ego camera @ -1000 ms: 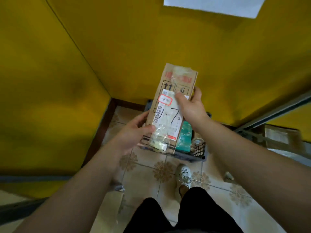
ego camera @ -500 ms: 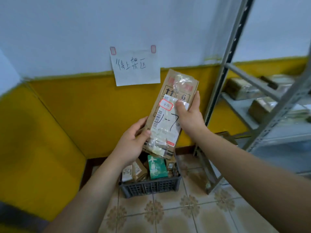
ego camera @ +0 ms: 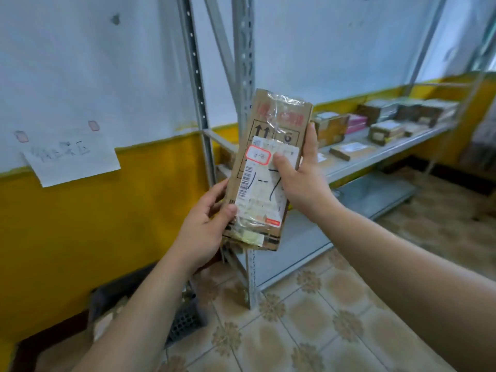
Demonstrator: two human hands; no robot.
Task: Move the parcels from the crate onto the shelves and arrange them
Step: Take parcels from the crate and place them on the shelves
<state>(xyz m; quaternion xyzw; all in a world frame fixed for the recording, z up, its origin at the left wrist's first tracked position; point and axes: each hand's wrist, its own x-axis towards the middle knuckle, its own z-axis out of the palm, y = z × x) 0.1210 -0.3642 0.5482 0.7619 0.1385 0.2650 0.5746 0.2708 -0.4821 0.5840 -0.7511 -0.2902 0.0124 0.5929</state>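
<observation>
I hold a long brown cardboard parcel [ego camera: 271,146] upright in front of me, taped over and bearing a white shipping label with a red-edged sticker. My left hand [ego camera: 206,226] grips its lower left edge. My right hand [ego camera: 300,178] grips its right side, thumb on the label. The dark plastic crate [ego camera: 185,318] stands on the floor at lower left, largely hidden by my left forearm. The grey metal shelf unit [ego camera: 375,154] stretches right behind the parcel, with several parcels [ego camera: 386,130] lying on its middle shelf.
A handwritten paper sign [ego camera: 72,162] hangs on the white and yellow wall at left. Two upright shelf posts [ego camera: 243,63] stand directly behind the parcel. The lower shelf board [ego camera: 373,194] is bare. Patterned tile floor [ego camera: 322,318] lies below.
My view has swung up and to the right, from the crate and wall corner to the shelf unit. Both hands keep the same hold on the parcel, which now faces the shelves.
</observation>
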